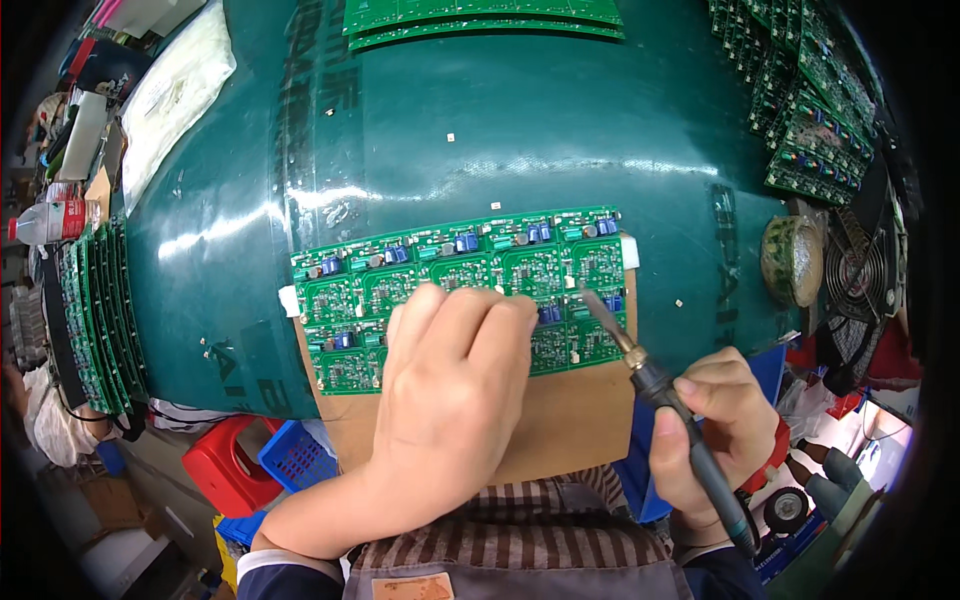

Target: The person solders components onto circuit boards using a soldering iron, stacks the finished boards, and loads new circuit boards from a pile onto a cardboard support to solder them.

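Note:
A green panel of circuit boards (455,272) with blue and teal parts lies before me on a brown cardboard sheet (575,430). Over the panel's middle is my left hand (445,385), its fingers curled closed and their tips hidden behind the knuckles. What they pinch, if anything, cannot be seen. My right hand (730,420) is wrapped round the dark handle of a soldering iron (712,485). The iron slants up and left, its tip over the panel's right part; whether it touches is unclear. Small white connectors (574,357) sit on the panel.
More green panels (485,22) lie at the far edge of the green mat (560,110). Stacked boards (820,140) stand far right, near a tape roll (792,262) and a small fan (855,275). Upright boards (100,320), a bottle (50,222) and a white bag (180,95) line the left.

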